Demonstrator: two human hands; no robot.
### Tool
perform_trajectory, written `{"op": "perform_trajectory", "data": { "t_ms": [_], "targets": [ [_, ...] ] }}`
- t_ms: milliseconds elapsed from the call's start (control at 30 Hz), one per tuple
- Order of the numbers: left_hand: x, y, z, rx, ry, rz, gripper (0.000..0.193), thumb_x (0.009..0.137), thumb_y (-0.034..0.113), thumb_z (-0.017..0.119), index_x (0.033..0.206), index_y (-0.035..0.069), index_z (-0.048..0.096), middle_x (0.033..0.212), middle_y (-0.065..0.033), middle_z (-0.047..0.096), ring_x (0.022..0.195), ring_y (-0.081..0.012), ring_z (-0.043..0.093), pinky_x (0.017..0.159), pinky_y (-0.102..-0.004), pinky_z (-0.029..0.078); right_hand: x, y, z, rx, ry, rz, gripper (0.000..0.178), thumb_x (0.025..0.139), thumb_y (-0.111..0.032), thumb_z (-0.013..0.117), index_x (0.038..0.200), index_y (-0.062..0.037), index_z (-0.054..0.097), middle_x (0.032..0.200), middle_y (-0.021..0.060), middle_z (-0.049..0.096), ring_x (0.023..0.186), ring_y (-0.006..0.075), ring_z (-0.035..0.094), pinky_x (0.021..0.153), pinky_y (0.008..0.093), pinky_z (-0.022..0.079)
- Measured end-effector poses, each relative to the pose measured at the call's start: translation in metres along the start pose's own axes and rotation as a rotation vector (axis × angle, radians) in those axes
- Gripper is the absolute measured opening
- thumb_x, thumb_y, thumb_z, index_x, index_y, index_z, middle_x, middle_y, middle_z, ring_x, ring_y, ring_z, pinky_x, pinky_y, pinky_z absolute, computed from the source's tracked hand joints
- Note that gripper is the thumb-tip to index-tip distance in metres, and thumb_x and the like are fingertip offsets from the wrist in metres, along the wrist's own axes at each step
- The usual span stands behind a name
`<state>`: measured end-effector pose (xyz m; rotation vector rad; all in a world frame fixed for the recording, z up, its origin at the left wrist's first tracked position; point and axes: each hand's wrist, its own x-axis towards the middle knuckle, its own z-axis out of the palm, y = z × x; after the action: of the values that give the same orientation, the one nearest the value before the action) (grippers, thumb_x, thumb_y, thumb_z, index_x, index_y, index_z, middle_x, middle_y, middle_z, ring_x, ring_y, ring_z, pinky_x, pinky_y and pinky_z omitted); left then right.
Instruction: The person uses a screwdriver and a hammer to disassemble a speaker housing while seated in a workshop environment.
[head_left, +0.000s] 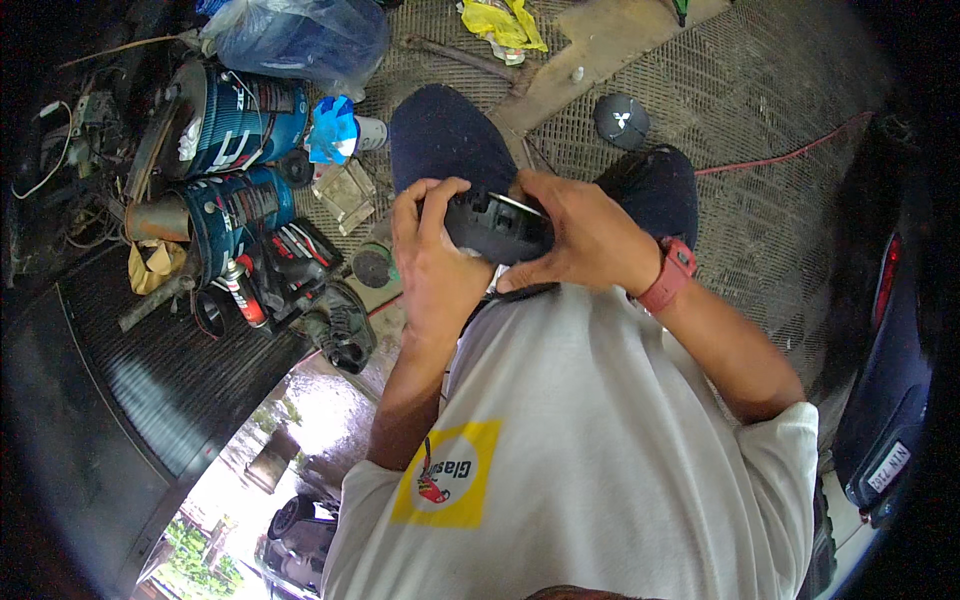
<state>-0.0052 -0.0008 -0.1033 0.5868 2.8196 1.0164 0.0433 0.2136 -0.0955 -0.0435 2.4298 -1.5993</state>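
Observation:
My left hand (437, 248) and my right hand (592, 232) hold a black round plastic cap (497, 230) between them, in front of my shirt. Notches or clips and a thin bright edge show on its upper side. The left fingers curl over its left end, and the right thumb and fingers close on its right end; some fingertips are hidden. A red wristband or watch (672, 274) is on my right wrist. Beyond the hands, a dark round wheel centre cap (621, 121) with a light emblem lies on the floor, apart from both hands.
At left stand blue buckets (262, 118), a red-and-white spray can (245, 293), a dark shoe (345, 327) and a red-and-black power tool (295, 258). A yellow plastic bag (503, 24) lies far ahead. A red cord (790, 157) crosses the floor at right, near a dark bumper (885, 400).

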Motion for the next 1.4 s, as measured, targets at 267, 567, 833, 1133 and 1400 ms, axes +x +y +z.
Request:
{"op": "perform_trajectory", "data": {
  "t_ms": [267, 567, 833, 1133, 1400],
  "targets": [
    [0.003, 0.003, 0.004, -0.053, 0.001, -0.028, 0.073, 0.063, -0.003, 0.087, 0.132, 0.014, 0.069, 0.131, -0.0163, 0.06, 0.125, -0.0414, 0.061, 0.107, -0.0504, 0.05, 0.0, 0.002, 0.007, -0.125, 0.05, -0.016, 0.081, 0.067, -0.051, 0.102, 0.118, 0.0002, 0.065, 0.112, 0.0256, 0.073, 0.109, 0.0476, 0.072, 0.093, 0.0541, 0.058],
    [0.004, 0.009, 0.017, -0.029, 0.205, 0.097, 0.069, 0.066, 0.006, 0.095, 0.13, 0.006, 0.07, 0.135, -0.0165, 0.06, 0.126, -0.0402, 0.061, 0.108, -0.0514, 0.05, -0.001, 0.018, 0.003, -0.081, 0.051, 0.036, 0.081, 0.073, -0.047, 0.099, 0.125, 0.0037, 0.063, 0.114, 0.0262, 0.073, 0.109, 0.0484, 0.071, 0.095, 0.0525, 0.058],
    [-0.054, -0.048, 0.031, 0.092, 0.12, 0.583, 0.044, 0.083, 0.022, 0.094, 0.12, 0.009, 0.076, 0.118, -0.0084, 0.074, 0.11, -0.0309, 0.069, 0.099, -0.045, 0.054, 0.0, 0.023, 0.004, 0.044, 0.054, 0.017, 0.073, 0.079, -0.041, 0.101, 0.122, 0.0037, 0.064, 0.101, 0.02, 0.071, 0.093, 0.0327, 0.071, 0.085, 0.0411, 0.057],
    [-0.028, -0.023, 0.012, 0.136, -0.162, 0.489, 0.032, 0.085, 0.026, 0.088, 0.106, 0.008, 0.071, 0.105, -0.0094, 0.072, 0.083, -0.0324, 0.074, 0.071, -0.0421, 0.059, -0.004, 0.034, 0.008, 0.009, 0.047, -0.061, 0.076, 0.079, -0.043, 0.101, 0.124, 0.0037, 0.061, 0.101, 0.0209, 0.07, 0.095, 0.0336, 0.071, 0.087, 0.0417, 0.057],
    [-0.043, 0.004, 0.026, 0.064, -0.111, 0.126, 0.038, 0.08, 0.015, 0.086, 0.113, 0.005, 0.072, 0.112, -0.0152, 0.071, 0.104, -0.0426, 0.071, 0.089, -0.0521, 0.058, -0.011, 0.028, 0.007, 0.054, 0.041, -0.091, 0.08, 0.079, -0.04, 0.101, 0.132, 0.0045, 0.06, 0.113, 0.0213, 0.069, 0.104, 0.0382, 0.069, 0.095, 0.0435, 0.057]
  ]
}}
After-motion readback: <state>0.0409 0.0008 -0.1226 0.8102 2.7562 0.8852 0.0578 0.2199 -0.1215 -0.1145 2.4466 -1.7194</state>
